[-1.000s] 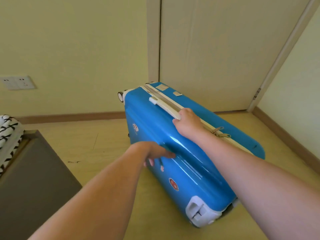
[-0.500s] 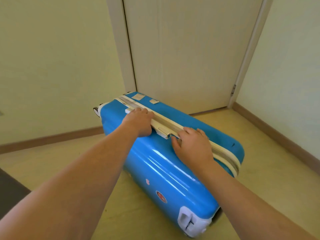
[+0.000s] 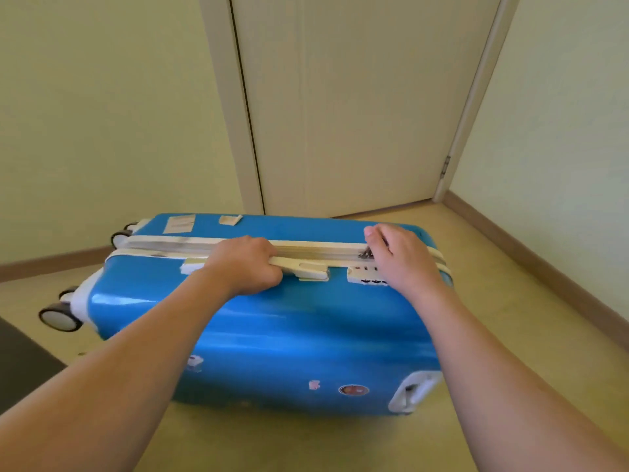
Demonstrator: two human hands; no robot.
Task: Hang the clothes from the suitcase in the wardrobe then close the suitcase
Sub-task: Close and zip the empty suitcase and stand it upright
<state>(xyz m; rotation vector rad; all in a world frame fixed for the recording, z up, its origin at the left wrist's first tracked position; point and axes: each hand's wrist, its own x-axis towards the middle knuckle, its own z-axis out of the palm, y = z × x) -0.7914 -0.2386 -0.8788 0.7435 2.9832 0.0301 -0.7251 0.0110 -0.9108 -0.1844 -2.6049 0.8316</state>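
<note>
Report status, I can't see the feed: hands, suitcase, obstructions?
Left hand grips the side handle. Right hand pinches zipper pulls. Blue suitcase on its side, zipped. Nothing in the way.

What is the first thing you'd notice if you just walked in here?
A big shiny blue suitcase stands on its side on the floor, right in front of a closed door. The left hand grips its white handle on top, and the right hand pinches the zip pulls beside the lock. White wheels stick out at the left end.
</note>
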